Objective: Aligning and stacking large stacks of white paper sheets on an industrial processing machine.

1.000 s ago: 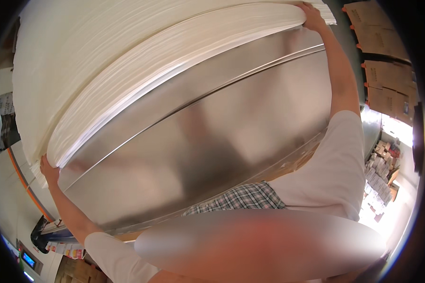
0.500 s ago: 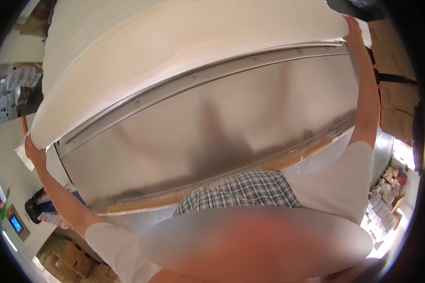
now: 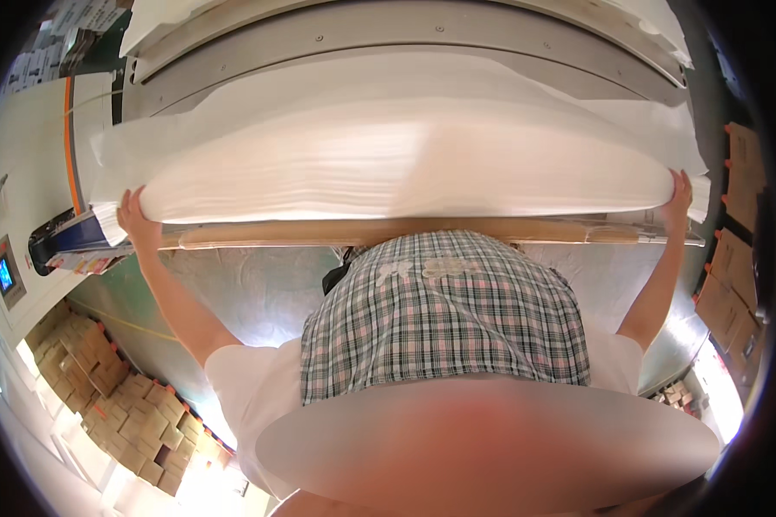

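A wide bundle of thin white sheets [image 3: 388, 168] lies across the metal bench in front of me, its near edge close to my apron. The layers show as fine lines and bulge in the middle. My left hand [image 3: 141, 222] grips the bundle's left end, fingers curled over the edge. At the opposite end my right hand [image 3: 679, 196] holds the near corner the same way. Loose sheet ends [image 3: 108, 222] fan out beyond the left hand. Both arms are spread wide.
Behind the bundle runs a metal strip with screws [image 3: 439, 29], with more white sheets beyond it. A tan padded front edge [image 3: 319, 233] borders the bench. To the left stands a white machine [image 3: 26, 146] with a small screen. Cardboard boxes [image 3: 138, 414] are stacked at lower left and along the right.
Both hands have drawn the sheets toward me, from beyond the screwed strip onto the metal bench top, which they now cover. My arms are lower and more bent.
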Tool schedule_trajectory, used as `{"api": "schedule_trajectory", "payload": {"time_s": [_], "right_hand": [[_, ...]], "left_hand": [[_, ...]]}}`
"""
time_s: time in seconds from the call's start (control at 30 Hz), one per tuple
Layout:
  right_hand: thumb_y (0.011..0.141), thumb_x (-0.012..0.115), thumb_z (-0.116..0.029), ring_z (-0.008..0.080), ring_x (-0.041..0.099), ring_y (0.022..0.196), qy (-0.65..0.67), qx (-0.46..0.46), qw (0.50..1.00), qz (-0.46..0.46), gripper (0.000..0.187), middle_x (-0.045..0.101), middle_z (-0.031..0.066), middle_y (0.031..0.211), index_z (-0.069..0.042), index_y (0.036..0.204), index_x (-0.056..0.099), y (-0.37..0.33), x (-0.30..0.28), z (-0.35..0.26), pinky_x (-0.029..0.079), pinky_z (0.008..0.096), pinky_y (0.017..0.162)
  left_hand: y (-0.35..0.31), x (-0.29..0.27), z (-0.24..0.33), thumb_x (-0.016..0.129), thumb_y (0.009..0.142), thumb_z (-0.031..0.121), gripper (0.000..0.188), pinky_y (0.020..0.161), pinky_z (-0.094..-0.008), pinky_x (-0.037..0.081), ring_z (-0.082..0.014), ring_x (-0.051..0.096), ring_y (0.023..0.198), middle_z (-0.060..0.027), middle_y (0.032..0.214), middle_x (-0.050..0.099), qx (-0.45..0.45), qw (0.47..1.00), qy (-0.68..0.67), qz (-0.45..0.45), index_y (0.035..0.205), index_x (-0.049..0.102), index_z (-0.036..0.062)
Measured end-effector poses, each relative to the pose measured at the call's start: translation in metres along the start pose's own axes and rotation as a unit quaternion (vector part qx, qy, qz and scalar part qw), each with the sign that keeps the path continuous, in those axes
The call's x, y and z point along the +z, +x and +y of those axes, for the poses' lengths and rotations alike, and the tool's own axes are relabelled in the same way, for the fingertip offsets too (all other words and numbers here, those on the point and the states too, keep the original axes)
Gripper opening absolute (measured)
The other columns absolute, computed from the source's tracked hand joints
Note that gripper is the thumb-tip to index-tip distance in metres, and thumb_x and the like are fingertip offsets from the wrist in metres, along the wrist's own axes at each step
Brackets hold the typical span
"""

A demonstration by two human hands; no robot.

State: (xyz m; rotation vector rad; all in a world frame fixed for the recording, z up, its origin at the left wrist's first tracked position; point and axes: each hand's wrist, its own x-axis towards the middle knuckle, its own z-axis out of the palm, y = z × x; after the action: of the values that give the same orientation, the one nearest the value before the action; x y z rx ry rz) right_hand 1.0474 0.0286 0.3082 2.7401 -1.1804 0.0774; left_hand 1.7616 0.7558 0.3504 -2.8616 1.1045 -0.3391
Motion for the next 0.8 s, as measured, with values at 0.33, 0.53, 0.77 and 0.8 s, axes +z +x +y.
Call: {"api": "schedule_trajectory", "payload": {"time_s": [0.33, 0.53, 0.77, 0.8], "right_hand": [[0.062, 0.065, -0.007, 0.0346, 0.039, 0.114, -0.024, -0.014, 0.98, -0.197, 0.054, 0.042, 0.0171, 0.121, -0.012, 0.113, 0.048, -0.011, -0.011, -0.017, 0.032, 0.0416, 0.096], [0.05, 0.058, 0.012, 0.0349, 0.045, 0.109, -0.014, 0.051, 0.869, -0.492, 0.07, 0.049, 0.0163, 0.115, -0.01, 0.115, 0.047, 0.102, -0.04, -0.051, 0.041, 0.0389, 0.088], [0.045, 0.053, 0.018, 0.0343, 0.057, 0.093, -0.134, -0.009, 0.819, -0.558, 0.067, 0.061, 0.0187, 0.093, -0.006, 0.107, 0.054, 0.183, 0.059, -0.025, 0.047, 0.0381, 0.076], [0.05, 0.05, 0.016, 0.0341, 0.057, 0.093, -0.124, -0.026, 0.824, -0.552, 0.061, 0.06, 0.0186, 0.094, -0.006, 0.107, 0.054, 0.182, 0.054, -0.034, 0.047, 0.0382, 0.076]], "left_hand": [[-0.018, 0.018, -0.028, 0.058, 0.069, 0.014, 0.048, 0.101, -0.0441, 0.022, -0.0255, 0.037, 0.118, -0.0121, 0.123, 0.044, -0.04, 0.978, 0.051, -0.198, 0.116, 0.048, 0.0189], [0.063, 0.026, -0.041, 0.053, 0.065, 0.002, 0.057, 0.095, -0.0441, 0.031, -0.0297, 0.041, 0.115, -0.0115, 0.122, 0.046, -0.053, 0.878, 0.083, -0.468, 0.12, 0.047, 0.0176], [0.142, 0.105, -0.012, 0.045, 0.067, -0.002, 0.049, 0.084, -0.0414, 0.042, -0.0324, 0.054, 0.098, -0.0142, 0.103, 0.06, -0.086, 0.9, 0.019, -0.427, 0.111, 0.056, 0.0167], [0.138, 0.091, 0.007, 0.046, 0.069, 0.0, 0.045, 0.084, -0.041, 0.042, -0.0324, 0.055, 0.097, -0.0126, 0.103, 0.06, -0.121, 0.908, 0.02, -0.4, 0.11, 0.056, 0.0166]]}}
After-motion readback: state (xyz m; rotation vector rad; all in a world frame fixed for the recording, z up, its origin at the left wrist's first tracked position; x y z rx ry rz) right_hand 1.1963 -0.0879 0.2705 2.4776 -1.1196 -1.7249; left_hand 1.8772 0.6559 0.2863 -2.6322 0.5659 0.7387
